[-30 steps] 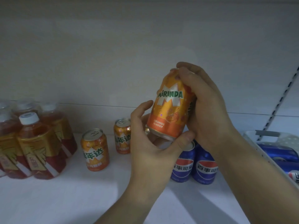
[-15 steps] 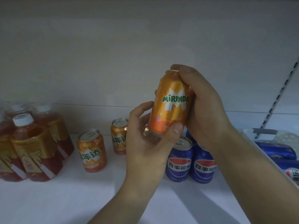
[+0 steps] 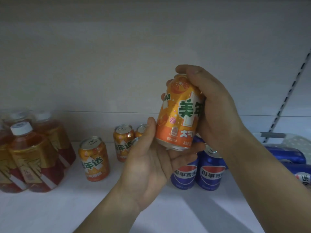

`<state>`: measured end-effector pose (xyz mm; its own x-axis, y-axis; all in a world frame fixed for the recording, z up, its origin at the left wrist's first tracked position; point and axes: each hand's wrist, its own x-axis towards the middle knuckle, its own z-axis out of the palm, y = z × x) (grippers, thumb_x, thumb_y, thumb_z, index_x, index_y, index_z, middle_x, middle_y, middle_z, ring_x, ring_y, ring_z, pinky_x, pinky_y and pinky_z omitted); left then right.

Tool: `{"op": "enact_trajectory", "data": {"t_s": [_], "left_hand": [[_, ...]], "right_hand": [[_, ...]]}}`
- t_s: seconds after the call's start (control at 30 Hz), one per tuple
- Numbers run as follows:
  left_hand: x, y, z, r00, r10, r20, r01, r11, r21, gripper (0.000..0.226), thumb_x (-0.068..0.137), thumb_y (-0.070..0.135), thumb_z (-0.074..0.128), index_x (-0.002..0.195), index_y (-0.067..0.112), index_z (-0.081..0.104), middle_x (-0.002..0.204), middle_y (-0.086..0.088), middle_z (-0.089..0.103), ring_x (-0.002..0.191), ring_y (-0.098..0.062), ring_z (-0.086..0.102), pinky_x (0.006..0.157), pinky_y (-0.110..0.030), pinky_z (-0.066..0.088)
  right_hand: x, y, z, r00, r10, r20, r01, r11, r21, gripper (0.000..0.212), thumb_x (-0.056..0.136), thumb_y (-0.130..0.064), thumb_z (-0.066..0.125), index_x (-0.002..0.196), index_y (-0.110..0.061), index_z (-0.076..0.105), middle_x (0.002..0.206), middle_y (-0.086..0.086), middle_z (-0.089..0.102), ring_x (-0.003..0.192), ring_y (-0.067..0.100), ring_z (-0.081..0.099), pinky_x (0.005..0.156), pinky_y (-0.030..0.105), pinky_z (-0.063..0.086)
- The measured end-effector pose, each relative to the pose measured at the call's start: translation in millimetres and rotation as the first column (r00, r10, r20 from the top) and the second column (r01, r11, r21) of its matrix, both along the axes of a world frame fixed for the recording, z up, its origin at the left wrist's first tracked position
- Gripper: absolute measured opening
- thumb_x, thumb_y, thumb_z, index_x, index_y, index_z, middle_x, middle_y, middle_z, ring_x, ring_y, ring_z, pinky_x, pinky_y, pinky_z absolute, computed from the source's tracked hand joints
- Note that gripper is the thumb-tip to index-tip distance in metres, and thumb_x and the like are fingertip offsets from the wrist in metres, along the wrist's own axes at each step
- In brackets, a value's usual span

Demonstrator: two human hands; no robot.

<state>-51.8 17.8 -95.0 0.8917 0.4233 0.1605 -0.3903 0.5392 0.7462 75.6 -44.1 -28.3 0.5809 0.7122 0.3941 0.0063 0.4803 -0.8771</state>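
Note:
An orange Mirinda can [image 3: 178, 113] is held upright in the air above the white shelf [image 3: 67, 207], its green Chinese lettering facing me. My right hand [image 3: 217, 111] grips it from the right, fingers curled over the top rim and round the back. My left hand [image 3: 151, 163] cups the can's bottom from below, thumb up along its left side.
Orange Mirinda cans [image 3: 94, 160] stand on the shelf behind my left hand. Two blue Pepsi cans [image 3: 210, 172] stand under the held can. Amber tea bottles [image 3: 32, 158] with white caps fill the left. A white basket [image 3: 289, 137] with blue cans sits at the right edge.
The can has been turned about its upright axis: the Mirinda logo has swung left and the Chinese lettering now faces me. My left thumb moved from the can's front to its left side.

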Motion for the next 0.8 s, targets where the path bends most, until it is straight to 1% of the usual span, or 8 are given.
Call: {"op": "enact_trajectory", "data": {"t_s": [0.1, 0.17, 0.23, 0.37, 0.47, 0.63, 0.73, 0.8], "left_hand": [[0, 10, 3, 0.985, 0.125, -0.123, -0.093, 0.968, 0.235, 0.085, 0.075, 0.073, 0.051, 0.107, -0.003, 0.072, 0.076, -0.023, 0.071, 0.086, -0.031, 0.077, 0.049, -0.015, 0.054], [5, 11, 1, 0.952, 0.286, -0.107, -0.215, 0.877, 0.43, 0.086, 0.065, 0.073, 0.074, 0.122, 0.009, 0.066, 0.093, -0.018, 0.074, 0.106, -0.029, 0.072, 0.065, -0.013, 0.056], [7, 3, -5, 0.954, 0.299, -0.035, -0.26, 0.876, 0.405, 0.061, 0.063, 0.037, 0.084, 0.12, 0.025, 0.066, 0.112, -0.003, 0.076, 0.107, -0.02, 0.073, 0.08, -0.026, 0.058], [5, -3, -12, 0.958, 0.285, 0.035, -0.284, 0.92, 0.271, 0.064, 0.066, 0.015, 0.089, 0.123, 0.018, 0.061, 0.115, -0.005, 0.075, 0.107, -0.025, 0.073, 0.077, -0.028, 0.059], [2, -3, -8, 0.988, 0.144, 0.056, -0.149, 0.983, 0.105, 0.063, 0.066, 0.023, 0.081, 0.125, 0.012, 0.062, 0.121, -0.015, 0.071, 0.108, -0.034, 0.07, 0.07, -0.03, 0.06], [1, 2, -7, 0.992, 0.114, 0.05, -0.119, 0.989, 0.089, 0.073, 0.06, 0.036, 0.092, 0.123, 0.011, 0.065, 0.128, -0.021, 0.066, 0.11, -0.035, 0.07, 0.074, -0.033, 0.061], [-12, 13, -9, 0.988, 0.116, 0.099, -0.135, 0.968, 0.212, 0.072, 0.055, 0.044, 0.093, 0.092, -0.006, 0.057, 0.107, -0.048, 0.058, 0.058, -0.006, 0.072, 0.05, -0.014, 0.053], [-10, 17, -14, 0.997, 0.029, 0.067, -0.043, 0.975, 0.217, 0.043, 0.088, 0.031, 0.071, 0.091, -0.009, 0.057, 0.088, -0.036, 0.063, 0.058, -0.002, 0.07, 0.054, -0.011, 0.053]], "right_hand": [[0, -1, 0, 0.999, 0.015, -0.035, -0.014, 1.0, 0.017, 0.039, 0.084, -0.032, 0.066, 0.118, -0.014, 0.069, 0.123, 0.022, 0.07, 0.116, 0.046, 0.067, 0.097, 0.054, 0.058], [-1, 0, -1, 1.0, 0.005, -0.018, -0.005, 1.0, 0.003, 0.039, 0.084, -0.032, 0.067, 0.118, -0.014, 0.069, 0.119, 0.021, 0.072, 0.114, 0.046, 0.068, 0.096, 0.056, 0.058], [-3, 1, -3, 1.0, -0.007, 0.011, 0.008, 1.0, -0.015, 0.037, 0.084, -0.033, 0.067, 0.117, -0.015, 0.07, 0.112, 0.016, 0.074, 0.11, 0.045, 0.07, 0.094, 0.056, 0.059], [-7, 3, -3, 1.0, -0.012, 0.02, 0.013, 1.0, -0.026, 0.041, 0.085, -0.038, 0.067, 0.119, -0.015, 0.069, 0.106, 0.011, 0.076, 0.103, 0.038, 0.074, 0.087, 0.05, 0.062], [-10, 2, -1, 0.998, 0.05, -0.024, -0.051, 0.998, -0.041, 0.045, 0.088, -0.043, 0.069, 0.121, -0.013, 0.069, 0.113, 0.018, 0.074, 0.103, 0.039, 0.074, 0.085, 0.048, 0.062], [-12, -2, 0, 0.996, 0.08, -0.038, -0.08, 0.997, -0.021, 0.049, 0.083, -0.042, 0.064, 0.121, -0.012, 0.068, 0.111, 0.016, 0.075, 0.097, 0.034, 0.075, 0.082, 0.044, 0.063], [-13, -4, 3, 0.993, 0.098, -0.07, -0.097, 0.995, 0.018, 0.049, 0.082, -0.039, 0.063, 0.122, -0.01, 0.066, 0.11, 0.017, 0.074, 0.091, 0.033, 0.075, 0.074, 0.039, 0.062], [-13, -6, 5, 0.991, 0.098, -0.09, -0.096, 0.995, 0.033, 0.048, 0.082, -0.039, 0.062, 0.12, -0.01, 0.066, 0.109, 0.017, 0.073, 0.088, 0.032, 0.075, 0.072, 0.038, 0.062]]}}
